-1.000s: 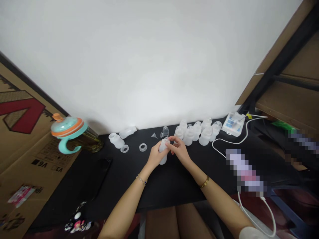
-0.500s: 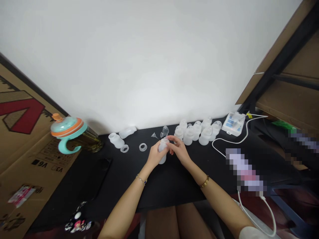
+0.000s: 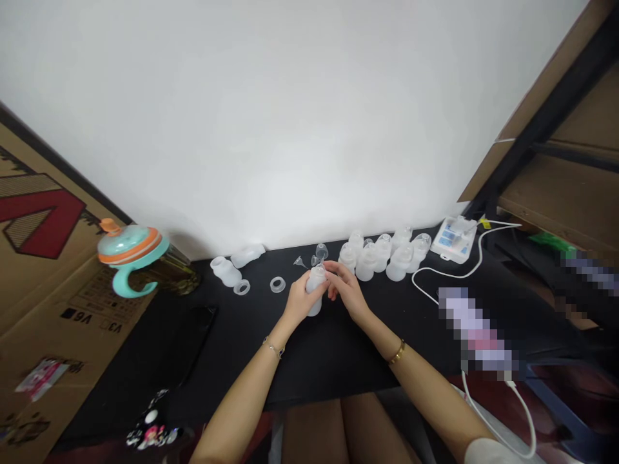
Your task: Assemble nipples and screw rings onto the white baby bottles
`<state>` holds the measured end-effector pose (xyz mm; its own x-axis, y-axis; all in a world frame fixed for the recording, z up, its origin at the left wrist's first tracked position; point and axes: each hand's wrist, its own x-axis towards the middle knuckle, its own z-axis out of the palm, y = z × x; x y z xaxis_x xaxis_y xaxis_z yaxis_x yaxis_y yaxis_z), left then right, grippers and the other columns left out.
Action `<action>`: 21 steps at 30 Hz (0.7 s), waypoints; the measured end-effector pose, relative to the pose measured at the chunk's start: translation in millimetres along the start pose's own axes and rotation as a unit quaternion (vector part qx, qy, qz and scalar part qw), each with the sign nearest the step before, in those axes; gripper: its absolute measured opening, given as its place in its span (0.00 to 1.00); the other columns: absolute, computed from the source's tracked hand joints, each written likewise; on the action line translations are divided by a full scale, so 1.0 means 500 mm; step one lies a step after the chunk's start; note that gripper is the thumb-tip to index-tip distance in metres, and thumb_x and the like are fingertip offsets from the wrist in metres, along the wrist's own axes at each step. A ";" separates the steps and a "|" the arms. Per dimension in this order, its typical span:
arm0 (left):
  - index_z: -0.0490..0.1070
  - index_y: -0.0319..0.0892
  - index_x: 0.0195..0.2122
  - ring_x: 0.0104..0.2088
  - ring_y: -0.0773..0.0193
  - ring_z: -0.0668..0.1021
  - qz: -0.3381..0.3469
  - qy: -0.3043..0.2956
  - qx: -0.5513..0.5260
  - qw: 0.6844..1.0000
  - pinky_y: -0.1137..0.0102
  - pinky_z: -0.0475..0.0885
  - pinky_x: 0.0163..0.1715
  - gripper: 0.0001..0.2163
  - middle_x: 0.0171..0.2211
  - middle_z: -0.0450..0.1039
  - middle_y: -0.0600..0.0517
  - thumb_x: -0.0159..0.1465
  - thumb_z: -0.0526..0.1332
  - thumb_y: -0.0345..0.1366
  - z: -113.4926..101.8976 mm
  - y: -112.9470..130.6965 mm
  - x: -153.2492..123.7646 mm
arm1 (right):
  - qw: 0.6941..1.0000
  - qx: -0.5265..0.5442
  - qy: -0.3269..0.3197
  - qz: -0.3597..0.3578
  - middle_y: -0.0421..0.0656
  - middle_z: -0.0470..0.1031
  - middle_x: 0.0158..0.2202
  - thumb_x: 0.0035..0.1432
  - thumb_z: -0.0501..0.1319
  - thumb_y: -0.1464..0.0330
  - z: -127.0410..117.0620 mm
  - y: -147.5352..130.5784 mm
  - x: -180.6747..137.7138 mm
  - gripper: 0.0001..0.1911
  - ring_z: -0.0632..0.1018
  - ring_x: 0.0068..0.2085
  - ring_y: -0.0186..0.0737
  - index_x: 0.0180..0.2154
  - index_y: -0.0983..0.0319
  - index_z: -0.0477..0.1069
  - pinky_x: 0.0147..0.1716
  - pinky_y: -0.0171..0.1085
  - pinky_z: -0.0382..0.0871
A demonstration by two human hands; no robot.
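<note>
A frosted white baby bottle (image 3: 314,305) stands upright at the middle of the black table. Around its body my left hand (image 3: 300,298) is closed. My right hand (image 3: 345,289) has its fingers bent and pinched at the bottle's top, on the nipple or collar; the fingertips partly hide that part. Just behind the bottle lie a clear cap (image 3: 322,250) and a small clear nipple (image 3: 300,262). To the left are a loose collar ring (image 3: 277,285), another ring (image 3: 242,287), an open bottle (image 3: 225,272) and a bottle on its side (image 3: 247,255).
Several capped bottles (image 3: 397,263) stand in a group at the right by the wall. Beyond them sits a white box (image 3: 453,240) with a cable (image 3: 478,265). At the left are a drink jug (image 3: 140,261), a dark phone (image 3: 193,341) and a cardboard box (image 3: 43,322).
The fingers of my right hand have shifted slightly at the bottle's top. My left hand stays around the body, and the rest looks the same.
</note>
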<state>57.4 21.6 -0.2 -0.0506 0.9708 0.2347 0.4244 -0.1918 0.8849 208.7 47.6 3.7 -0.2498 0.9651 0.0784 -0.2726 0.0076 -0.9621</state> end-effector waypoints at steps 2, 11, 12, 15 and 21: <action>0.78 0.39 0.47 0.36 0.60 0.78 0.001 0.003 -0.003 1.000 0.69 0.71 0.39 0.17 0.37 0.81 0.50 0.63 0.65 0.46 -0.001 0.002 0.000 | 1.000 0.015 -0.001 0.011 0.44 0.78 0.50 0.56 0.68 0.56 -0.001 -0.003 0.000 0.19 0.72 0.20 0.26 0.48 0.56 0.76 0.17 0.32 0.65; 0.78 0.39 0.49 0.36 0.58 0.81 -0.023 0.032 -0.034 0.999 0.67 0.73 0.41 0.20 0.36 0.81 0.48 0.63 0.66 0.49 -0.014 -0.008 0.007 | 0.999 0.043 0.007 0.027 0.44 0.81 0.46 0.58 0.67 0.55 -0.003 -0.021 -0.003 0.18 0.73 0.20 0.28 0.46 0.58 0.77 0.18 0.32 0.65; 0.78 0.39 0.49 0.36 0.58 0.81 -0.025 0.032 -0.036 0.999 0.67 0.73 0.41 0.20 0.36 0.81 0.48 0.63 0.66 0.49 -0.014 -0.009 0.007 | 0.999 0.044 0.009 0.027 0.44 0.82 0.45 0.58 0.67 0.55 -0.003 -0.021 -0.003 0.18 0.73 0.20 0.28 0.46 0.58 0.77 0.19 0.32 0.65; 0.78 0.40 0.49 0.36 0.59 0.80 -0.024 0.021 -0.031 0.999 0.68 0.72 0.39 0.20 0.37 0.82 0.48 0.63 0.66 0.50 -0.010 -0.010 0.006 | 0.998 0.047 0.016 0.028 0.43 0.81 0.45 0.57 0.67 0.55 -0.003 -0.018 -0.002 0.18 0.73 0.20 0.28 0.45 0.58 0.77 0.19 0.32 0.65; 0.78 0.40 0.50 0.36 0.60 0.80 -0.019 0.006 -0.022 1.000 0.68 0.72 0.39 0.20 0.38 0.82 0.49 0.63 0.66 0.48 -0.007 -0.003 0.003 | 0.998 0.044 0.018 0.032 0.44 0.81 0.47 0.57 0.67 0.55 -0.003 -0.016 -0.001 0.18 0.74 0.20 0.29 0.46 0.58 0.78 0.18 0.32 0.65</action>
<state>53.4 22.6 0.3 -0.0762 0.9757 0.2052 0.3821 -0.1615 0.9099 212.2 47.4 10.8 -0.2361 0.9717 0.0057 -0.3387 -0.0768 -0.9378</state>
